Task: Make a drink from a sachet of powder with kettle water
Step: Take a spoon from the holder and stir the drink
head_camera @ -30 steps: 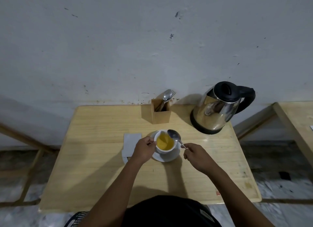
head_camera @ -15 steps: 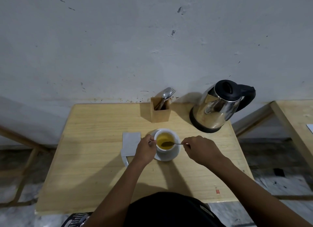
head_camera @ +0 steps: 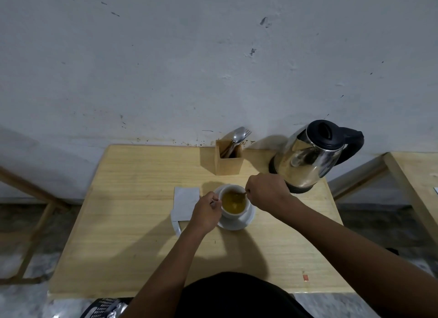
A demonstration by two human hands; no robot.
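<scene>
Stirring risked slopping the yellow drink (head_camera: pixel 233 201) over the white cup (head_camera: pixel 234 205) onto its saucer (head_camera: pixel 246 221). Right hand (head_camera: pixel 266 191) pinched the spoon (head_camera: pixel 239 194) in the liquid; left hand (head_camera: pixel 205 214) gripped the cup's handle.

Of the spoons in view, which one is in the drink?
The spoon pinched by the right hand, its bowl dipped in the white cup. The other cutlery stands upright in the wooden holder.
</scene>
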